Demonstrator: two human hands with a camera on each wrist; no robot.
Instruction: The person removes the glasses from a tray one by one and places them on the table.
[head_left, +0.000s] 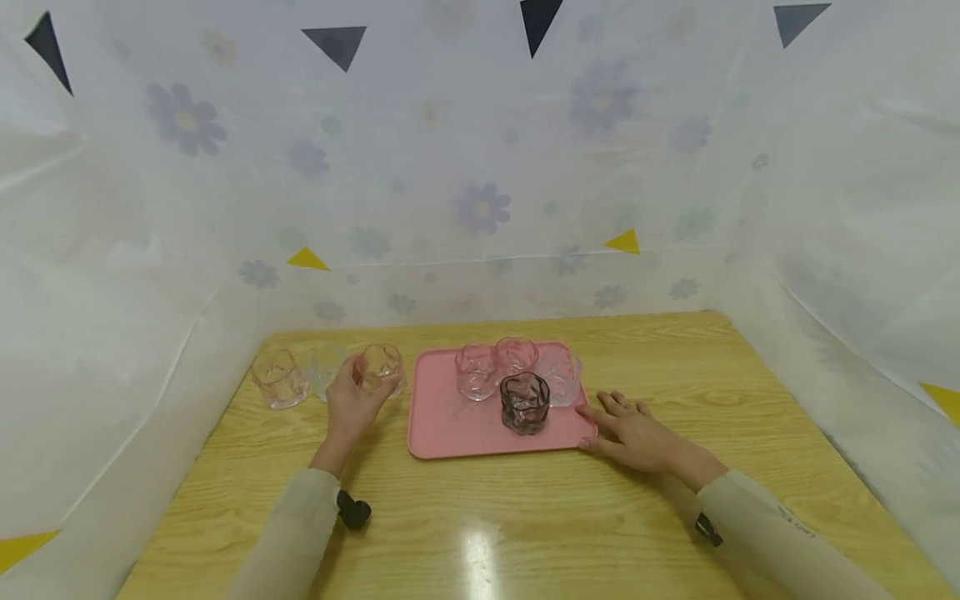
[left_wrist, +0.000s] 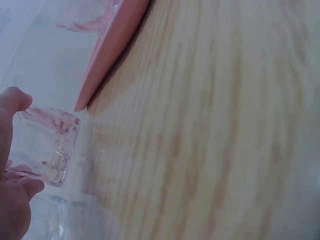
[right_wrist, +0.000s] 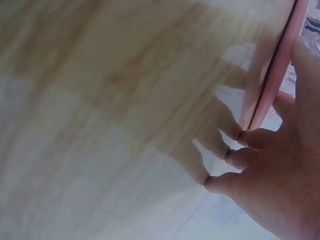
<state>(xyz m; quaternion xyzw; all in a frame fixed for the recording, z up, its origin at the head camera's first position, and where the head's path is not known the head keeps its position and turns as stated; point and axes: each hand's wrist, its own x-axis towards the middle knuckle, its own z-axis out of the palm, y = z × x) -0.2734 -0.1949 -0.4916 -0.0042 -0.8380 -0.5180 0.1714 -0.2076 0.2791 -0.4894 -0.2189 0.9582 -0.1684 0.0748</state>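
My left hand point(head_left: 354, 406) grips a clear, pink-tinted glass point(head_left: 383, 369) between thumb and fingers, left of the pink tray point(head_left: 450, 433). In the left wrist view the same glass point(left_wrist: 47, 145) shows its thick base turned toward the wooden table. On the tray stand a dark grey glass point(head_left: 525, 404), two pinkish glasses point(head_left: 476, 373) and a clear glass point(head_left: 560, 379), grouped toward the right. Beside the tray's right edge my right hand point(head_left: 637, 435) lies with fingers spread. The right wrist view has its thumb at the tray rim point(right_wrist: 280, 65) and several fingertips on the table.
Left of the held glass stand a clear glass point(head_left: 322, 371), partly hidden by my left hand, and a pinkish glass point(head_left: 281, 380) near the table's left edge. White flowered sheeting point(head_left: 480, 283) encloses the wooden table point(head_left: 465, 500) at the back and sides.
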